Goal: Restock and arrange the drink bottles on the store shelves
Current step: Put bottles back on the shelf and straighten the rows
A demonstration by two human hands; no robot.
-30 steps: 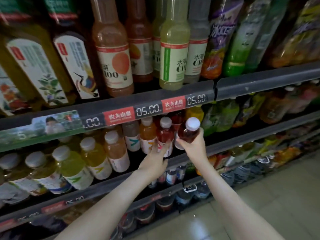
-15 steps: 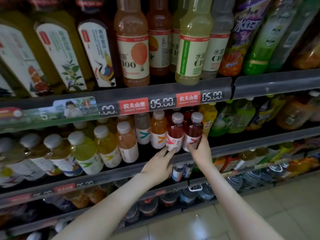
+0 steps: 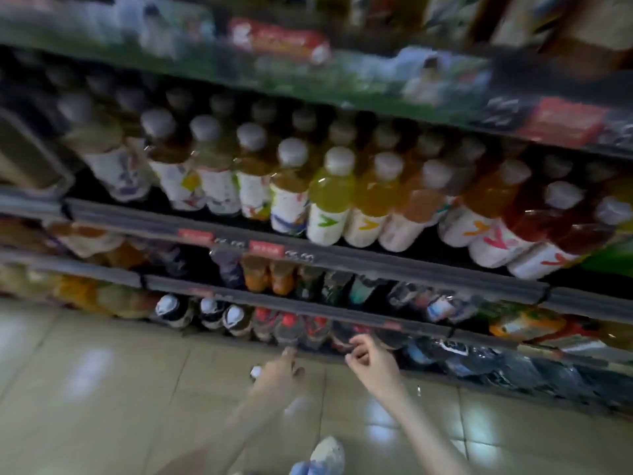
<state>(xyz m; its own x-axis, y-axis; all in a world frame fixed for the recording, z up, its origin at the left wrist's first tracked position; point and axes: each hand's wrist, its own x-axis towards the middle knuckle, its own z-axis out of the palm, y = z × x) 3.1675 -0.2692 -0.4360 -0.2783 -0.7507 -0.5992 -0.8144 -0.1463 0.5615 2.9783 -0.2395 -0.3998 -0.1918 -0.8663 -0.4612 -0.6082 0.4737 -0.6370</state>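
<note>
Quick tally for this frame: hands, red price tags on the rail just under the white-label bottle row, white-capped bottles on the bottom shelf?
Hands: 2, left hand and right hand
Red price tags: 2
White-capped bottles: 3
Total: 7

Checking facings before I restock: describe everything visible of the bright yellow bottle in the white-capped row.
The yellow bottle looks like clear plastic, with a white cap, bright yellow drink and a white label bearing a green mark. It stands at the front of the shelf, close between an amber bottle and an orange bottle. Blur hides the print.
</note>
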